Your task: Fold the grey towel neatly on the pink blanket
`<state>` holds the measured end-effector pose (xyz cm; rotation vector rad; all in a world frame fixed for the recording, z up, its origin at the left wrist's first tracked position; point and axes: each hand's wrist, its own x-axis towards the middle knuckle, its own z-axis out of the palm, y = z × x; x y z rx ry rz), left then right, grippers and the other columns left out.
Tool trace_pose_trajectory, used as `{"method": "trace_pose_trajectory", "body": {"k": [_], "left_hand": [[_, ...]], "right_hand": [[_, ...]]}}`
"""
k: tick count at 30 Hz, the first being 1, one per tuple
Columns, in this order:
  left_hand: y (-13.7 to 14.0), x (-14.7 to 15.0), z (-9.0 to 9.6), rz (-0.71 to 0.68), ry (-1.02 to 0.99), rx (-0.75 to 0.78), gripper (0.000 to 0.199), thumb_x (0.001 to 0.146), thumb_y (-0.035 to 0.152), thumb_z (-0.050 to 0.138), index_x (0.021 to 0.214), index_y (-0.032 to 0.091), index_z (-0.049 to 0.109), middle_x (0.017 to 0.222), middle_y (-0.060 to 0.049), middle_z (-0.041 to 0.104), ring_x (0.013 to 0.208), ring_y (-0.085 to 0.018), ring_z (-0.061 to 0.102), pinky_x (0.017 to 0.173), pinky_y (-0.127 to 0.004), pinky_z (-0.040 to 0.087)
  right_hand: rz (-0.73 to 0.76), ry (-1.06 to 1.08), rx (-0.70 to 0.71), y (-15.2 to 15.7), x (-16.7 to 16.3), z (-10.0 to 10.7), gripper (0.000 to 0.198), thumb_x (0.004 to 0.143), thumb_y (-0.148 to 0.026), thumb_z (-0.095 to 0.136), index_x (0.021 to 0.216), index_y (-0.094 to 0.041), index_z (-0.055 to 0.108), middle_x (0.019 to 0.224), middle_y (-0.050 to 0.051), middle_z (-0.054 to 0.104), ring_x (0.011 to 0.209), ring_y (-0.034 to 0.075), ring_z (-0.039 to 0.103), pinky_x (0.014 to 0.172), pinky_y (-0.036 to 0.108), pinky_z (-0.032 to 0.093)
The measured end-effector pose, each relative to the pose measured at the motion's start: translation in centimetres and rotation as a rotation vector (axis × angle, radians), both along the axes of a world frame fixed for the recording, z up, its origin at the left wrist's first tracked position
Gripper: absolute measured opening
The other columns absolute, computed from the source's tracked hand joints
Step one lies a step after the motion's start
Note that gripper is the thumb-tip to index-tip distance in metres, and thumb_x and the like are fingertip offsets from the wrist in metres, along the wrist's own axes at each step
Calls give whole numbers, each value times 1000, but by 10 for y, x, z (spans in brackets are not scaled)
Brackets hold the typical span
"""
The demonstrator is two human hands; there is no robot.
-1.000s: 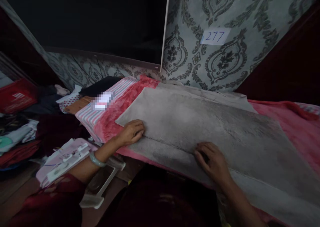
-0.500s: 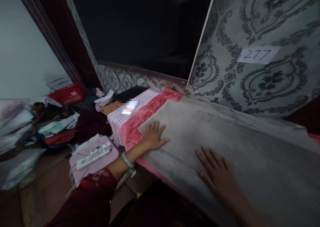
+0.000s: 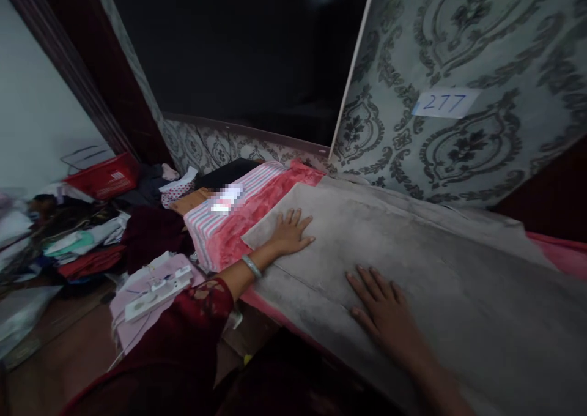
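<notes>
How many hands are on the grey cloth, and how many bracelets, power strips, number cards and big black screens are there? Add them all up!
Hands on the grey cloth: 2 (left hand, right hand)
Bracelets: 1
Power strips: 1
Number cards: 1
Black screens: 1
Total: 6

Creased grey cloth [image 3: 426, 263], flat over pink fabric [image 3: 261, 213]
</notes>
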<state>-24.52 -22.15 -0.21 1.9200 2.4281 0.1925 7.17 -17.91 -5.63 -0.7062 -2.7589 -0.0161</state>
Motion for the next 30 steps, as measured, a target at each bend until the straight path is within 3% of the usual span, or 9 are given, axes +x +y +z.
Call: {"method": "trace_pose_trajectory", "body": {"k": [4,6,8,10,13,16,21,26,30], "left_hand": [[0,-1,13,27,38,-43,79,94,67,39,159,23,29,166,-20,20,154,-38,17,120,-62,18],[9,0,25,43,60,-23,75,95,65,39,155,20,37,161,-22,33,150,-37,29,117,-60,26],[27,1,38,27,69,14,70,97,60,37,152,18,40,158,-21,38,147,-34,35,117,-57,28],[50,4,48,-42,56,12,68,98,57,36,154,18,36,162,-18,32,151,-30,29,121,-55,23],[88,4,55,-88,37,-48,68,99,55,33,158,21,28,168,-12,18,155,-27,16,124,-55,12],[114,-1,48,22,37,-92,69,99,56,29,159,22,27,168,-14,17,155,-31,15,121,-62,13],[127,-13,31,90,50,-97,72,98,61,24,160,25,25,168,-13,15,155,-34,15,119,-64,16],[127,-15,35,124,99,-52,77,95,62,22,159,19,30,164,-20,27,152,-37,23,117,-59,24],[137,-10,45,230,98,-24,86,90,69,23,154,14,41,154,-26,41,143,-47,35,110,-65,31]], "right_hand": [[89,13,-259,23,20,24,59,101,-59,30,152,-35,45,159,4,41,145,31,39,114,58,39],[8,114,-334,52,48,38,61,101,-59,23,149,-32,50,153,5,50,140,28,48,113,51,43],[-190,225,-298,88,87,48,65,100,-60,21,149,-28,50,150,7,53,139,29,48,114,50,42],[-396,245,-219,122,130,49,73,97,-63,20,149,-21,49,150,13,53,141,33,45,117,53,37],[-761,160,-136,155,191,36,82,93,-66,15,150,-16,46,156,18,43,146,41,34,113,68,32],[-972,75,-120,162,230,14,79,93,-64,13,153,-22,42,162,14,34,147,43,29,108,76,31],[-1019,12,-108,157,238,2,70,96,-60,16,156,-29,37,164,8,32,148,37,30,112,68,32],[-1067,-63,-168,155,228,22,63,100,-55,20,158,-32,32,166,5,26,151,33,25,114,64,31],[-1084,-54,-173,164,224,48,57,103,-48,22,152,-27,44,159,9,41,145,31,36,113,59,34]]}}
